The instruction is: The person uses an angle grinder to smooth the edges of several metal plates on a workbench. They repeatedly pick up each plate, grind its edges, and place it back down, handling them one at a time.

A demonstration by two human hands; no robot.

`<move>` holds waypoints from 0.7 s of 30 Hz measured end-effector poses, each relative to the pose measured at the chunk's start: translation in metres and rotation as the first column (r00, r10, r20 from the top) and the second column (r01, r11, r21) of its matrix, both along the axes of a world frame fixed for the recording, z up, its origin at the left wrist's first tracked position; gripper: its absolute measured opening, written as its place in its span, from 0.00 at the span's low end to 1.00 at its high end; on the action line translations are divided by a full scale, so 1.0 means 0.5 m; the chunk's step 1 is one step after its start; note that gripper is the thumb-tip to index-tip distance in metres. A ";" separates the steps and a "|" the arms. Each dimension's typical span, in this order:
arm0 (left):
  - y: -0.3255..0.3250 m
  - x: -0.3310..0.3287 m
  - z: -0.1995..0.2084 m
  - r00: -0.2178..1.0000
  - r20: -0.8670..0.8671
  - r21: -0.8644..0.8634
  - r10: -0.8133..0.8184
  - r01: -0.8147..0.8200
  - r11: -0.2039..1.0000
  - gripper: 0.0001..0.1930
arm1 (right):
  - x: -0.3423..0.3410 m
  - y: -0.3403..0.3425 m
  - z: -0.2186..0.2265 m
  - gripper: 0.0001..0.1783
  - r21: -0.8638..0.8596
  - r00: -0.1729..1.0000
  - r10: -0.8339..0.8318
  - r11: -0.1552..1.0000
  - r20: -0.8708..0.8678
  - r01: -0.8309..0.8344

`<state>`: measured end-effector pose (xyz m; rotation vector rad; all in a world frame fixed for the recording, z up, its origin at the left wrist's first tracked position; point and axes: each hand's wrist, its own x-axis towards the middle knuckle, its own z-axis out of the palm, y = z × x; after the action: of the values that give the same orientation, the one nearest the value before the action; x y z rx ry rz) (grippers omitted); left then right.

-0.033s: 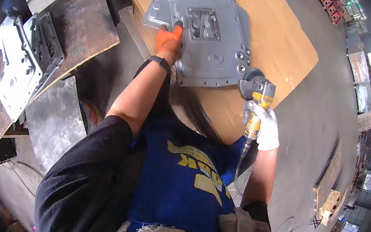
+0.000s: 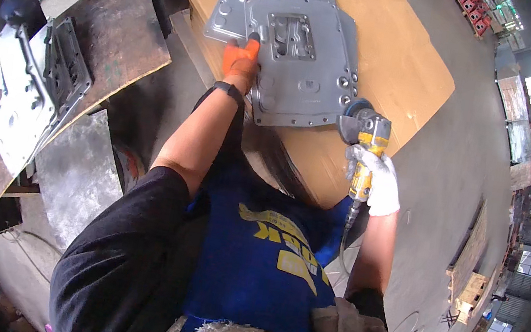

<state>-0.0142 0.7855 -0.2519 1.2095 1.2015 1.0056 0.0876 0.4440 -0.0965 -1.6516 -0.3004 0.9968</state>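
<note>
The left forearm slants forward and inward from a bent elbow. The orange-gloved left hand points away from the body, two dark-tipped fingers spread; its closure is hard to judge. The right forearm extends forward, the white-gloved right hand curled into a grip.

Right of the topmost gray metal cover plate, bare cardboard offered a hand open passage. The angle grinder, gripped by the right hand, obstructed the plate's near right corner; the left hand occupied its left edge, and underlying plates crowded the far left.
</note>
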 end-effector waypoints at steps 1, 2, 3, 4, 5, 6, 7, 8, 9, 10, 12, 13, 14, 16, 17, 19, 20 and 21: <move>0.007 0.000 0.006 0.999 -0.012 -0.101 -0.031 0.030 0.994 0.34 | -0.002 0.010 0.012 0.14 -0.029 0.999 0.038 0.999 -0.022 -0.038; 0.015 0.000 0.015 0.998 -0.020 -0.203 -0.065 0.060 0.977 0.33 | -0.008 0.026 0.022 0.14 -0.067 0.999 0.052 0.996 0.013 -0.051; 0.021 0.002 0.018 0.995 -0.024 -0.303 -0.102 0.090 0.949 0.32 | -0.009 0.044 0.034 0.14 -0.087 0.997 0.070 0.994 0.032 -0.067; 0.094 0.032 -0.094 0.951 -0.307 -0.081 0.030 -0.058 0.995 0.27 | -0.011 0.074 0.044 0.14 -0.109 0.992 0.118 0.988 0.041 -0.112; 0.103 0.042 -0.150 0.998 0.062 -0.215 0.008 0.005 0.977 0.24 | -0.007 0.083 0.043 0.14 -0.148 0.991 0.123 0.982 0.049 -0.115; 0.068 0.039 -0.099 0.997 0.005 -0.212 -0.074 0.073 0.974 0.22 | 0.013 0.069 0.025 0.15 -0.180 0.986 0.140 0.976 0.089 -0.122; 0.046 0.018 -0.033 0.989 -0.053 -0.203 -0.140 0.127 0.971 0.20 | 0.019 0.068 0.026 0.15 -0.217 0.985 0.146 0.968 0.090 -0.124; 0.086 0.025 -0.082 0.993 0.053 -0.311 -0.106 0.118 0.943 0.18 | 0.026 0.089 0.033 0.15 -0.239 0.978 0.187 0.958 0.096 -0.160; 0.126 0.014 -0.131 0.957 -0.145 -0.149 -0.250 0.229 0.962 0.17 | 0.031 0.106 0.037 0.15 -0.260 0.968 0.229 0.945 0.100 -0.197; 0.119 0.016 -0.115 0.947 -0.086 -0.266 -0.308 0.277 0.923 0.17 | 0.037 0.109 0.033 0.15 -0.276 0.970 0.213 0.945 0.113 -0.176; 0.105 0.014 -0.073 0.961 0.014 -0.393 -0.276 0.259 0.882 0.16 | 0.052 0.118 0.024 0.16 -0.306 0.965 0.239 0.931 0.107 -0.197; 0.099 0.016 -0.066 0.980 0.048 -0.414 -0.195 0.197 0.889 0.15 | 0.059 0.126 0.018 0.16 -0.321 0.960 0.260 0.922 0.103 -0.215; 0.108 0.019 -0.069 0.965 -0.094 -0.438 -0.244 0.180 0.881 0.15 | 0.065 0.135 0.012 0.16 -0.343 0.952 0.288 0.909 0.104 -0.238; 0.105 0.005 -0.071 0.930 -0.210 -0.224 -0.302 0.255 0.941 0.16 | 0.074 0.153 0.002 0.16 -0.382 0.935 0.340 0.881 0.103 -0.278; 0.105 -0.001 -0.070 0.907 -0.273 -0.114 -0.321 0.300 0.947 0.16 | 0.075 0.165 0.000 0.16 -0.392 0.928 0.356 0.874 0.111 -0.288; 0.118 0.010 -0.072 0.840 -0.428 -0.167 -0.334 0.289 0.943 0.18 | 0.069 0.196 0.002 0.15 -0.409 0.912 0.389 0.859 0.127 -0.309; 0.130 0.014 -0.081 0.788 -0.500 -0.145 -0.361 0.334 0.931 0.20 | 0.068 0.210 0.003 0.15 -0.428 0.908 0.402 0.846 0.121 -0.318; 0.134 0.016 -0.093 0.771 -0.510 -0.165 -0.380 0.346 0.924 0.21 | 0.067 0.222 0.004 0.15 -0.447 0.903 0.415 0.833 0.114 -0.326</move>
<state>-0.0063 0.8526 -0.2983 1.6623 1.3317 0.3330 0.1212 0.5551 -0.0947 -2.1515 -0.6022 1.2448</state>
